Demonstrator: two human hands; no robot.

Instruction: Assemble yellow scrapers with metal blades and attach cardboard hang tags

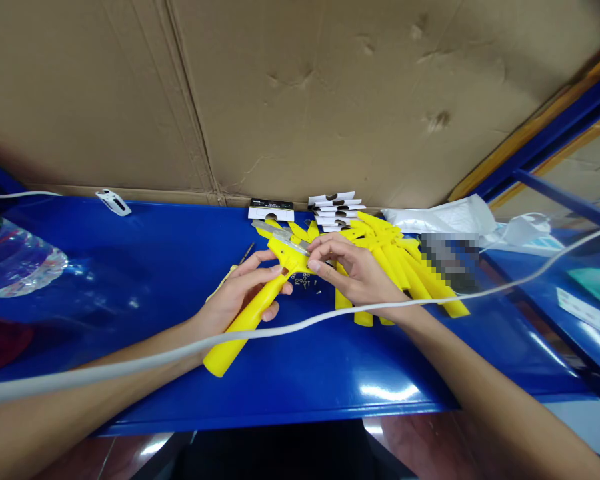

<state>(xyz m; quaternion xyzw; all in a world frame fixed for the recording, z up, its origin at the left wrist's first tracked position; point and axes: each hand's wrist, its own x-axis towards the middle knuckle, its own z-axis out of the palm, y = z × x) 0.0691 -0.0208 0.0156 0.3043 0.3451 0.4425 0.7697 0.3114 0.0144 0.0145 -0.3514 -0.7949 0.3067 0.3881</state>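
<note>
A yellow tool handle (pixel 253 311) slants over the blue table, wrapped in the fingers of my left hand (pixel 243 287). A flat metal blade (pixel 275 232) lies along the handle's wide head. At the right side of that head, the fingertips of my right hand (pixel 343 263) are pinched together; what they hold, if anything, is too small to tell. Small metal parts (pixel 305 281) lie on the table just beyond the handle. To the right of my right hand is a pile of yellow handles (pixel 415 270).
White-and-black cards (pixel 335 212) and a black box (pixel 271 209) stand by the cardboard wall (pixel 330 100). A white cable (pixel 325 319) crosses in front of my forearms. Plastic bags (pixel 445 215) lie right, a clear wrapped item (pixel 25 257) left.
</note>
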